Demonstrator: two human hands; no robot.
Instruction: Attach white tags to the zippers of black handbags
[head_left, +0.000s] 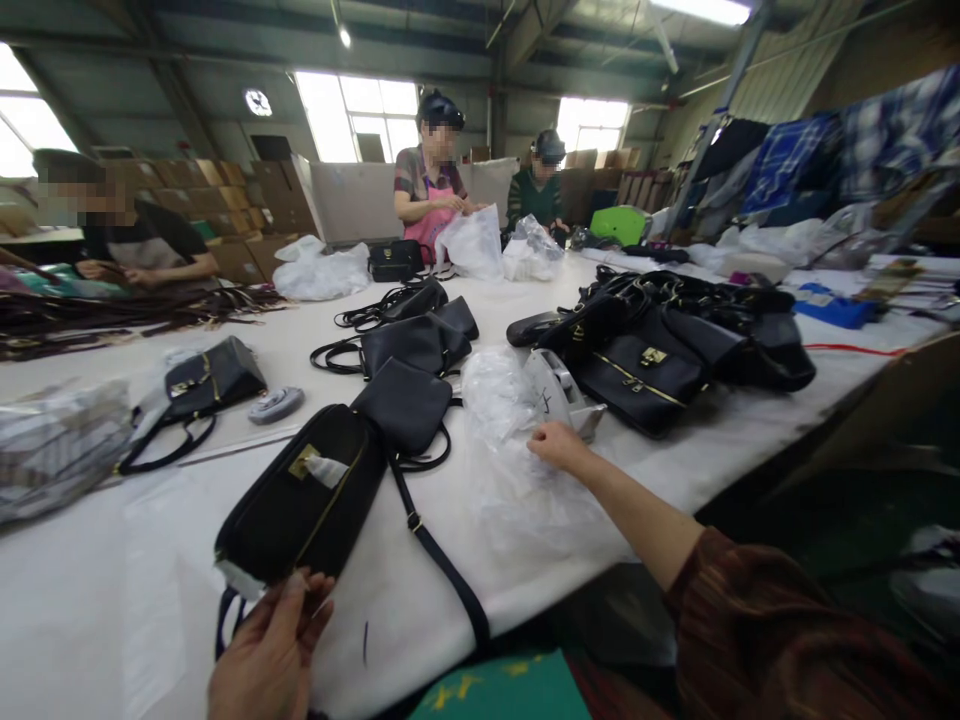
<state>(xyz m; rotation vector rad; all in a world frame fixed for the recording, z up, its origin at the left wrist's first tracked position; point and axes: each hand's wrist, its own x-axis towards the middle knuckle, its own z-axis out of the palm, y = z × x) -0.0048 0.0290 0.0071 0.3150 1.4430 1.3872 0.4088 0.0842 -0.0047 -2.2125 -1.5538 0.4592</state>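
A black handbag [292,500] with a gold clasp lies tilted at the near left, a scrap of white wrapping over the clasp. My left hand [274,640] pinches its near edge between thumb and fingers. White wrapping also shows at the bag's left end, and its black strap [439,560] trails to the table's front edge. My right hand [559,445] reaches out to a heap of thin white plastic [495,395] and a white roll or tape holder [551,385]. Its fingers are closed; what they pinch is too small to make out.
Several black handbags [645,370] are piled on the right of the white table [555,590]; more [409,345] lie in the middle. A grey tape roll [276,404] sits left, near another bag [214,378]. Co-workers [431,190] work across the table.
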